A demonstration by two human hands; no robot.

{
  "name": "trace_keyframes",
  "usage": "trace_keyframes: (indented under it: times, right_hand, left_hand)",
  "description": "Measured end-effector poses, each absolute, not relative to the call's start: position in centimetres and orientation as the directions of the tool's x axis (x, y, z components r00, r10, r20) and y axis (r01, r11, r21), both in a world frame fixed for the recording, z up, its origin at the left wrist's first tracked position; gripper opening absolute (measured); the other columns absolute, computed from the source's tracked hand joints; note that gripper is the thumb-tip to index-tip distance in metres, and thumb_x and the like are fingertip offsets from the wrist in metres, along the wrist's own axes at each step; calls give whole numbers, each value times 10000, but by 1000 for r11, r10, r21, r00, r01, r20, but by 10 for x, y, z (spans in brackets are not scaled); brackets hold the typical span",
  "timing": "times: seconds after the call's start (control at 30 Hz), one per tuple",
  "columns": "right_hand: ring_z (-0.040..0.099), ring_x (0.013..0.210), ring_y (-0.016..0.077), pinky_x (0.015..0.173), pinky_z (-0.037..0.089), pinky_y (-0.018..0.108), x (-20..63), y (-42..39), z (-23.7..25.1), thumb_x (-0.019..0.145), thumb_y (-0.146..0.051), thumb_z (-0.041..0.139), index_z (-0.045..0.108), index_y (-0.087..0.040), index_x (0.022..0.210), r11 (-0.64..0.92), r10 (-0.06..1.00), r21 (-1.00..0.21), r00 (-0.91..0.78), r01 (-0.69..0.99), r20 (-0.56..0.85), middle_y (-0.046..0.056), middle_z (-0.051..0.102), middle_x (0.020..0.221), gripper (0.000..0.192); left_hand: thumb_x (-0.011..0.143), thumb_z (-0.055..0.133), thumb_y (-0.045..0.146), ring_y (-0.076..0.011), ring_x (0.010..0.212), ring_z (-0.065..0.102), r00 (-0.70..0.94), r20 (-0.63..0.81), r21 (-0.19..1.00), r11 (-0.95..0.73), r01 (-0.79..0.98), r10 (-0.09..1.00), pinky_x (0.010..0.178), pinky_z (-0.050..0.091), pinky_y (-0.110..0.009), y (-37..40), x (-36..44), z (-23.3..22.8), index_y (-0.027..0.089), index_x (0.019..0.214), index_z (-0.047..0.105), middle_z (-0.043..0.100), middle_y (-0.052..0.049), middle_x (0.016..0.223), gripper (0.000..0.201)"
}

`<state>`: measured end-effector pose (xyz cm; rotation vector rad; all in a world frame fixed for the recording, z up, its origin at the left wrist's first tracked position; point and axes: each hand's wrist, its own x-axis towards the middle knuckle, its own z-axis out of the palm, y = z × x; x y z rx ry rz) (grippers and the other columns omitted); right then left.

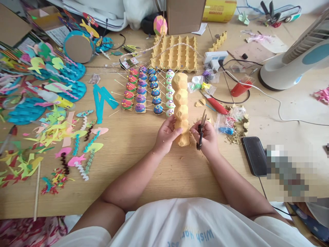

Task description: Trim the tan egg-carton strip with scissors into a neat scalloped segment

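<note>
Egg-carton strip [181, 103], desk [133, 144] centre: near end clamped in left hand [166, 134] grip; right hand [208, 139] grip closed on scissors [201, 132]; painted egg cups [144, 92] just left.

White T-shirt [190, 223], pale blue lettering, short sleeves, bare forearms.

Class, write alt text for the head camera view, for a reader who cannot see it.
A person's left hand grips the near end of a strip of egg-carton cups on a wooden table, while the right hand holds small scissors beside it. Rows of painted cups stand behind, paper cut-outs lie left, and a phone right.
</note>
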<state>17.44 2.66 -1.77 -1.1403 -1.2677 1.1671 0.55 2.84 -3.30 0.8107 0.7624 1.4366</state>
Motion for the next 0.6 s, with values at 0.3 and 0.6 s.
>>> trace_keyframes:
  times: [0.3,0.6]
  right_hand:
    - [580,710,155,714,528,336,175,28,-13,812,-417,846,583,-289,995,105,994,-994,-27,-22,106,-11,667,857,345]
    - [557,698,143,693,510,321,175,28,-11,794,-387,846,576,-282,991,82,996,-996,-27,-23,83,-25,632,830,350]
  left_hand:
    - [824,871,320,-206,1180,701,91,74,894,-25,-448,993,1020,571,-324,25,4,-36,318,1342,700,741,-25,1245,546]
    - [827,873,277,-200,1145,697,112,103,896,-43,-442,988,993,566,-310,23,4,-31,295,1353,691,734,-51,1257,557]
